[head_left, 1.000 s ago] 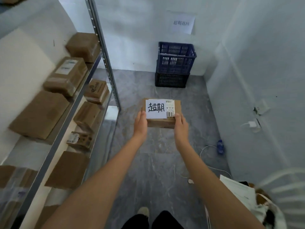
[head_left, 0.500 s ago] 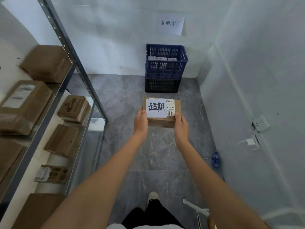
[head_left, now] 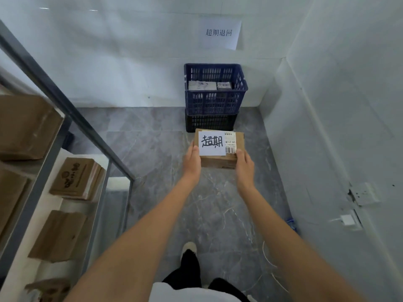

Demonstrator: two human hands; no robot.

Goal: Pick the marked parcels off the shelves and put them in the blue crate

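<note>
Parcel point(head_left: 218, 149) marked, long axis crosswise | left hand point(head_left: 192, 160) and right hand point(head_left: 245, 164) grasp its near corners, fingers curled underneath apparently | blue crate point(head_left: 216, 89) straight ahead beyond fingers, well apart, atop black crate point(head_left: 210, 123) | both hands equally near.

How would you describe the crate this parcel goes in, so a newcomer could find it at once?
Look to the far wall, under the paper sign with printed characters. Two crates are stacked on the floor there; the blue crate is the upper one, with parcels already inside. The black crate beneath it is darker and lower.
</note>
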